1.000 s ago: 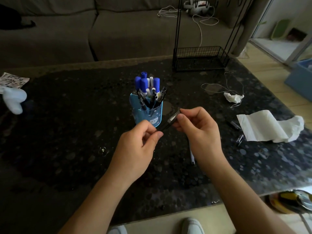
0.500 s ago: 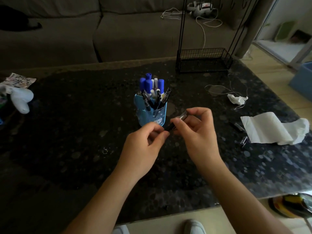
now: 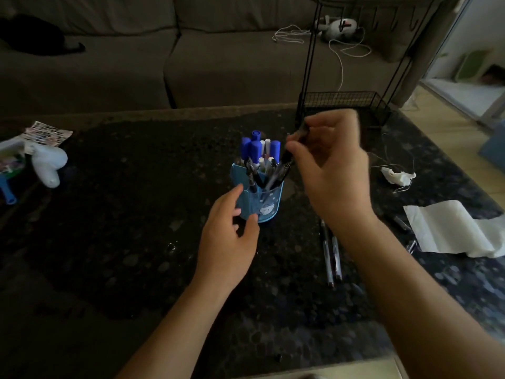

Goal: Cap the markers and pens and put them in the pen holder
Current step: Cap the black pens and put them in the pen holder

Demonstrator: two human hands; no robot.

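Black pen (image 3: 286, 157): it is pinched between the thumb and fingers (image 3: 314, 124) of the right hand (image 3: 333, 170), held steeply, with its lower end at the right rim of the pen holder (image 3: 259, 198). Motion blur prevents me from confirming whether its cap is seated. The holder stands upright mid-worktop, crowded with capped blue markers (image 3: 257, 146) and dark pens leaning right. The left hand (image 3: 226, 242) is at the holder's near-left wall, fingers loosely spread and gripping nothing. I cannot tell whether it touches the wall.

Step in hand, as I judge it: dropping this pen in. Two loose pens (image 3: 332, 250) lie on the worktop (image 3: 123, 214) just beside the right forearm, so the task is not finished.

Risks noted:
- The pen may jam against the leaning pens and push the holder over, since the left hand does not brace it.
- The right forearm may sweep the loose pens toward the white tissue (image 3: 451, 228) or the worktop edge.
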